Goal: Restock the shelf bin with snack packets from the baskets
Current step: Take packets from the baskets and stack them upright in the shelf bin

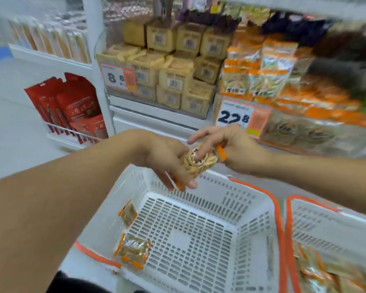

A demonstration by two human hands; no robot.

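a person stands over two white plastic baskets with orange handles, facing snack shelves. both hands meet above the near basket (pixel 199 240), sharing a small bundle of snack packets (pixel 200 163) with orange ends and clear fronts. the left hand (pixel 167 159) curls its fingers around the bundle from the left, while the right hand (pixel 226 149) pinches the bundle's right end, its index finger stretched out over the top; the two-handed hold looks meant to gather or square up the packets before they go up to the shelf. the near basket is almost bare, with just two loose packets (pixel 131 248) lying against its left wall, so this basket seems close to finished. the second basket (pixel 317 218), just to the right and touching it, holds more packets in its near corner, though that part is blurred. matching orange packets already fill the shelf bin (pixel 268 85) at the far right, above a price tag reading 22.8 (pixel 235 117). yellow packs (pixel 173 75) and red pouches (pixel 72 106) sit further left.
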